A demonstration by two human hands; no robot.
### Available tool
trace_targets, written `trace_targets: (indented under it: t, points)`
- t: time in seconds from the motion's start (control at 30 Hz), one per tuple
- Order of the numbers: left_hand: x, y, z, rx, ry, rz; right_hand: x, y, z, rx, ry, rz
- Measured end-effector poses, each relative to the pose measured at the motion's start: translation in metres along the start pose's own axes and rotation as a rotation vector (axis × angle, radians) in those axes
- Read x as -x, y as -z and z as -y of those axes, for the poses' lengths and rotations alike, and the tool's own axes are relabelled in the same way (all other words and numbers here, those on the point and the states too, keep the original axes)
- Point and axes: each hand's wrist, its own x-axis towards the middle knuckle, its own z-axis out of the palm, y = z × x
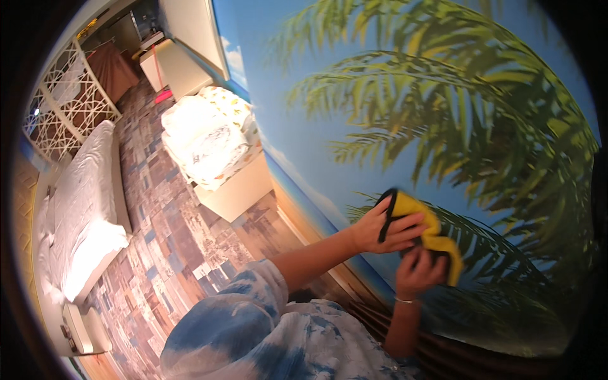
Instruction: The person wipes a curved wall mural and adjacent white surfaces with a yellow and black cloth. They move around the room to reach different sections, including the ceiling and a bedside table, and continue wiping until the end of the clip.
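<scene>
A yellow cloth with black edging (418,206) is bunched between my two hands, in front of a wall mural of palm fronds (427,104). My left hand (389,228) grips its upper left part, with the fingers spread over the yellow side and a black edge running across the palm. Lower and to the right, my right hand (420,273) holds the lower part, its fingers curled and slightly blurred. A thin bracelet (404,300) circles my right wrist. Whether the cloth touches the wall, I cannot tell.
Left of the wall stands a pale cabinet (237,190) heaped with white bedding (209,142). A bed with white sheets (90,190) lies across the patterned plank floor (156,228). Farther back are a white lattice screen (71,99) and a pink-headed broom (164,96). Brown curtain-like folds (456,356) hang at lower right.
</scene>
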Motion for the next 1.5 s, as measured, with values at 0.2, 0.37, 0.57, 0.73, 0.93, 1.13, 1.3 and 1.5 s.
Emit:
trace_targets:
  t: [0.2,0.37,0.57,0.73,0.93,1.13,1.3,1.5]
  points:
    - [-0.054,0.031,0.034,-0.152,0.044,-0.239,-0.087,-0.011,0.031,0.013,0.069,-0.038]
    - [0.056,0.028,0.085,-0.243,-0.096,-0.033,-0.024,-0.059,0.070,-0.087,0.124,0.269]
    - [0.021,0.079,0.123,-0.179,0.241,-0.035,-0.096,-0.082,0.115,-0.232,0.103,0.154]
    - [-0.024,0.116,0.180,-0.319,0.119,-0.174,-0.159,-0.120,0.163,0.005,0.159,-0.128]
    - [0.104,0.115,0.232,-0.275,0.074,-0.078,-0.088,-0.178,0.216,-0.199,0.163,0.287]
    - [0.052,0.155,0.265,-0.203,0.281,-0.179,-0.160,-0.193,0.256,-0.098,0.165,0.043]
    - [0.048,0.175,0.311,-0.225,0.281,-0.213,-0.181,-0.239,0.278,-0.056,0.278,-0.067]
    - [0.182,0.161,0.296,-0.178,0.554,0.005,-0.098,-0.259,0.308,-0.181,0.270,0.569]
